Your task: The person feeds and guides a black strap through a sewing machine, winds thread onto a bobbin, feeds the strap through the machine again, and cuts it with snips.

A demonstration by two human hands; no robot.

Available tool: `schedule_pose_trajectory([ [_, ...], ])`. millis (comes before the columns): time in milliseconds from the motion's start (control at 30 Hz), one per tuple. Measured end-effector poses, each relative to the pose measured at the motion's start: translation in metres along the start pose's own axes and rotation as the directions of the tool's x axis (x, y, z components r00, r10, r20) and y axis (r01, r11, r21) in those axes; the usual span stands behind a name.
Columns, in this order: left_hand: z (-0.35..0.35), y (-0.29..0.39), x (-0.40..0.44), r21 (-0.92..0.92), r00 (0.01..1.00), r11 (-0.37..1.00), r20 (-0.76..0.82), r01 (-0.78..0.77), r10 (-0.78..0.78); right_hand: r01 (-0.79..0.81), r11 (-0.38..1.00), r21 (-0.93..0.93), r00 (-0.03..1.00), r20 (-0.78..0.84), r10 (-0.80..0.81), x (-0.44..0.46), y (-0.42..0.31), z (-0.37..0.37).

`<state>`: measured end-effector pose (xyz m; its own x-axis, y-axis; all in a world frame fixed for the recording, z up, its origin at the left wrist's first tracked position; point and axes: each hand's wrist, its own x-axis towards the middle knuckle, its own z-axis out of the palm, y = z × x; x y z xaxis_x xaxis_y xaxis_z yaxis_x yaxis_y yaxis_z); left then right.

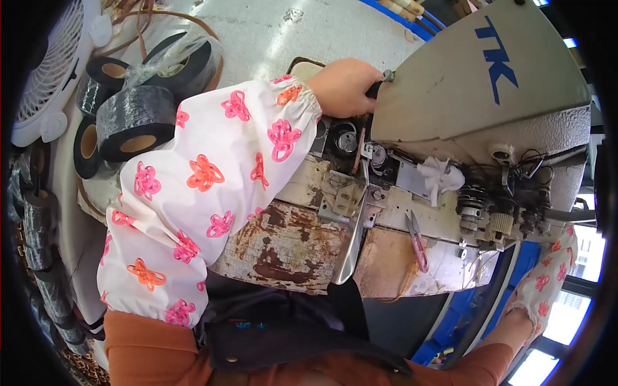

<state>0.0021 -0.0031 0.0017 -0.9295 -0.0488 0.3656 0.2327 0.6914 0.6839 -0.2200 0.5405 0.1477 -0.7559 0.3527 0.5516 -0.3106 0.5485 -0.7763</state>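
My left hand [346, 87], its forearm in a white floral sleeve cover, reaches to the far side of the sewing machine head [444, 77]. Its fingers bend out of sight behind the head, beside a small black part, so what they hold is hidden. Below that hand lie round metal hook parts [347, 139] and the needle area. A shiny curved metal guide [351, 248] runs from there toward me. Thread snips [417, 242] with pink handles rest on the worn machine bed [283, 248]. My right arm extends up the right side; its hand is hidden behind the machine.
Rolls of black tape [136, 122], some in plastic, stand at the left beside a white fan [51, 71]. A white fabric flower [441, 177] sits near exposed gears and tension parts [499, 215] on the right. Blue bins [454, 321] are below right.
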Motion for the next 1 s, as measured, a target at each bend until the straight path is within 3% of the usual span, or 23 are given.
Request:
schedule_pose_trajectory([
  [367,0.001,0.0,-0.002,0.011,0.999,0.999,0.001,-0.033,0.033,0.013,0.999,-0.042,1.0,-0.017,-0.014,0.007,0.012,-0.009],
  [467,-0.002,0.003,-0.002,-0.115,1.0,0.993,0.023,0.02,-0.017,0.031,0.998,-0.063,0.999,-0.036,-0.033,0.002,0.014,-0.004],
  [533,-0.002,0.004,-0.002,-0.072,0.999,0.997,0.039,0.016,-0.013,0.036,0.995,-0.09,0.998,-0.055,-0.041,-0.003,0.021,-0.004],
  [767,-0.001,0.002,-0.002,-0.002,0.999,1.0,0.043,0.019,-0.019,0.133,0.938,-0.32,0.985,-0.061,-0.161,-0.022,0.087,-0.015],
  [833,-0.002,0.003,0.0,0.005,0.999,1.0,0.036,0.0,0.0,0.127,0.944,-0.305,0.985,-0.075,-0.157,-0.017,0.093,-0.021],
  [1000,0.0,0.002,-0.001,0.0,0.999,0.999,0.005,0.041,-0.041,0.031,0.993,-0.111,0.997,-0.072,-0.039,0.0,0.025,-0.021],
])
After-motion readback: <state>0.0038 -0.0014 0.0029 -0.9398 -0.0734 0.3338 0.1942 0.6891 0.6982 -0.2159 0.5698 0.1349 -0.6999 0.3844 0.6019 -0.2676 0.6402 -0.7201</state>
